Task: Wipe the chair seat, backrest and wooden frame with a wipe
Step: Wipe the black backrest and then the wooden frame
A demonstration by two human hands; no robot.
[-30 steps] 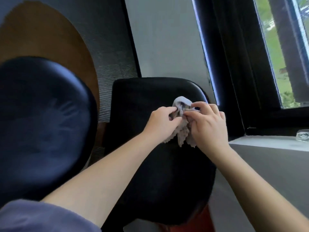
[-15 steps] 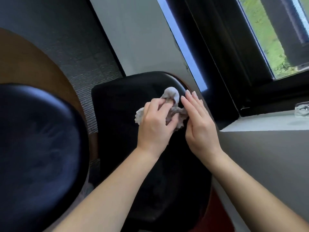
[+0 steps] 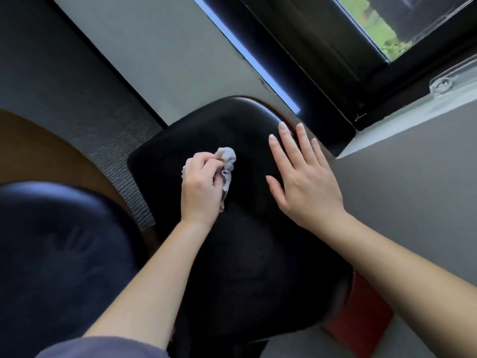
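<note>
Left hand [image 3: 200,187] is curled around a crumpled grey wipe [image 3: 227,161], pinching it against the black chair [image 3: 247,254]; most of the wipe is hidden under the fingers, only a bunched top and a strip along the palm show. Right hand [image 3: 304,177] is flat, fingers spread, nothing in it, over the chair's upper right; can't tell if the palm touches. Chair surface is very dark, seat and backrest hard to separate. A thin brown frame [image 3: 285,116] edge shows by the right fingertips, the rest hidden. Red patch [image 3: 361,321] under the chair's lower right, unclear what it is. Second dark chair [image 3: 59,254] at left, cut off. Window [image 3: 374,29] top right, cropped. Sill [image 3: 402,122] below it.
</note>
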